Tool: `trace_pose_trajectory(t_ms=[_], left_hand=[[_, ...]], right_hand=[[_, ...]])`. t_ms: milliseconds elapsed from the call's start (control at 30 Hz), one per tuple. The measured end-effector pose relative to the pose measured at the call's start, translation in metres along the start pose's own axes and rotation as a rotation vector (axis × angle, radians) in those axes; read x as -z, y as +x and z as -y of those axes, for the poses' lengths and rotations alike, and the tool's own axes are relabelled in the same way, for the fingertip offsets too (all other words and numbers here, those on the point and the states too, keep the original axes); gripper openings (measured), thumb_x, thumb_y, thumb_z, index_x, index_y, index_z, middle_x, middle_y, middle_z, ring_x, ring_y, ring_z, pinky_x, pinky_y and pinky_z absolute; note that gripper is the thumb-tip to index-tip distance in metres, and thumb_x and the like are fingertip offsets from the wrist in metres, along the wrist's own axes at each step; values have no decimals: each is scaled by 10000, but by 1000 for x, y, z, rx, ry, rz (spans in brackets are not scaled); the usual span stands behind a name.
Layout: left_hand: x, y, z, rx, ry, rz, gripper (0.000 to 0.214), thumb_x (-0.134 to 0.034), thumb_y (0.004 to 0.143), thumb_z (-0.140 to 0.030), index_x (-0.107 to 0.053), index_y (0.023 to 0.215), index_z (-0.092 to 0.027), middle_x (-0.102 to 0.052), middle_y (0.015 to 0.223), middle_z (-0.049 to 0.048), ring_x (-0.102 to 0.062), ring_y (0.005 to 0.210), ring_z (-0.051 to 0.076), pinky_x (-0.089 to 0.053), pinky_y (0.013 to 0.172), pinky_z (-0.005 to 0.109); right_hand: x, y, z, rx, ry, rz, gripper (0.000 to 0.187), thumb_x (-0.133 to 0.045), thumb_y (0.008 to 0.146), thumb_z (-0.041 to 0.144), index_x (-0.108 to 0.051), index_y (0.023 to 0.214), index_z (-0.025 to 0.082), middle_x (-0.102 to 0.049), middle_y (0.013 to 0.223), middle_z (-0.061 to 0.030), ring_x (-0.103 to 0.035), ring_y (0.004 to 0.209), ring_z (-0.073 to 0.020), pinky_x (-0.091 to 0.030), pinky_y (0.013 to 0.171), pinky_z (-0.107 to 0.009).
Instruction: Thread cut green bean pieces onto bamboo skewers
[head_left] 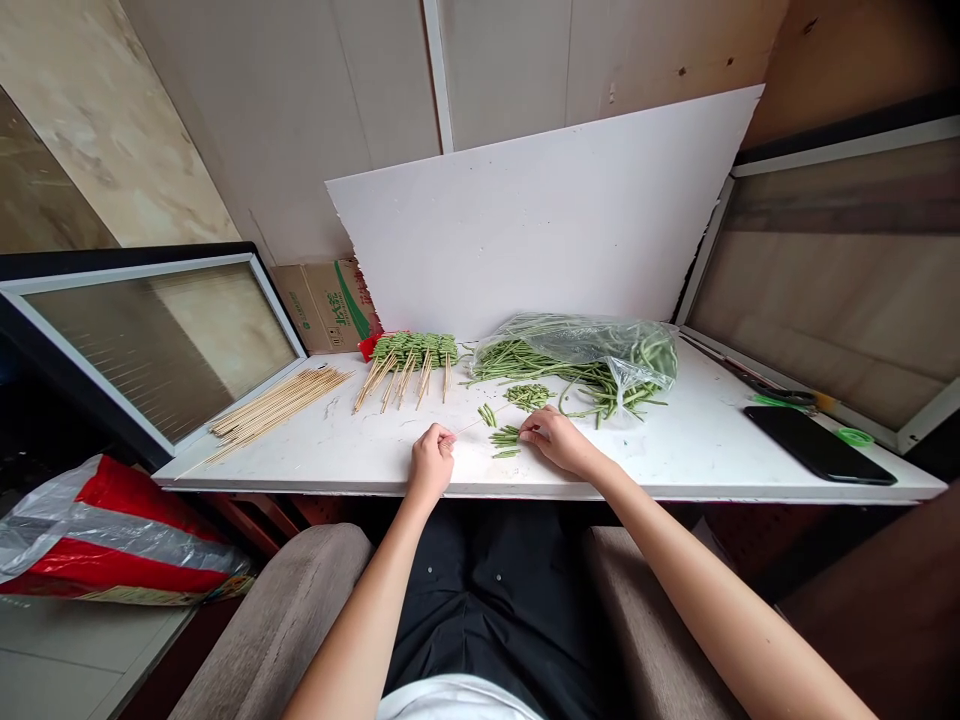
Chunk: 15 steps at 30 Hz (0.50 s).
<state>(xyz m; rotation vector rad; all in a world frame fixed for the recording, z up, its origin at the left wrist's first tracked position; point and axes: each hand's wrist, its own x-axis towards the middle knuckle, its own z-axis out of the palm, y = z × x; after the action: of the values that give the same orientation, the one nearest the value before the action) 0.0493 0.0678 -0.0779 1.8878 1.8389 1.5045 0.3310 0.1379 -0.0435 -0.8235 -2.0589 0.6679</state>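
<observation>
In the head view, my left hand is closed around the lower end of a thin bamboo skewer. The skewer slants up to the right, with short green bean pieces at its far end. My right hand has its fingers bent together at the right ends of a small row of cut green bean pieces; whether a piece is between the fingertips is hidden. Just behind lies a heap of shorter bean bits.
Bundled skewers of beans lie at the back beside a clear bag of long beans. Loose bamboo skewers are on the left. A black phone, a green tape roll and scissors lie right. A white board stands behind.
</observation>
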Motion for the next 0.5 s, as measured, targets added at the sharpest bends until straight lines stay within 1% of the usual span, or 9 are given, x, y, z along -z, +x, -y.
trace_pose_trajectory(t_ms=[67,167,233,300,400,500], left_hand=[[0,0,-1,6,-11,-26,137,-529,932,-145,-621,857,-214,-678,727,25,-667,720,193,-491,709,290],[1,0,-3,18,-23,-46,126,-532,933,-162,-618,856,-212,-677,723,26,-663,711,192,-490,701,286],[1,-1,-4,14,-20,-44,127,-531,932,-163,-621,857,-213,-681,726,27,-662,711,192,-487,697,284],[1,-1,-4,2,-10,-34,130,-529,931,-160,-623,858,-214,-681,727,25,-661,714,192,-485,700,283],[1,-2,-3,-17,8,-4,141,-521,929,-148,-624,860,-217,-684,735,25,-662,722,193,-474,699,282],[1,-3,-2,-17,20,23,139,-526,934,-155,-626,861,-218,-700,761,31,-669,740,196,-465,694,282]], right_hand=[[-2,1,-1,-118,150,-62,285,-742,863,515,-789,830,235,-763,862,-78,-640,840,-258,-487,792,-379],[-3,4,-5,-297,454,-151,408,-800,794,588,-794,979,225,-778,960,-80,-668,860,-242,-494,763,-357],[-2,6,-9,-363,626,-227,482,-843,738,615,-795,1034,237,-768,963,-67,-658,871,-229,-493,763,-345],[0,7,-11,-390,767,-284,481,-884,690,614,-800,993,250,-746,928,-47,-642,865,-210,-498,766,-327],[4,7,-14,-420,921,-285,434,-927,655,575,-796,921,257,-729,919,-35,-636,867,-190,-515,765,-297],[5,6,-12,-458,988,-219,400,-907,707,557,-783,945,260,-737,974,-41,-648,891,-189,-526,734,-282]])
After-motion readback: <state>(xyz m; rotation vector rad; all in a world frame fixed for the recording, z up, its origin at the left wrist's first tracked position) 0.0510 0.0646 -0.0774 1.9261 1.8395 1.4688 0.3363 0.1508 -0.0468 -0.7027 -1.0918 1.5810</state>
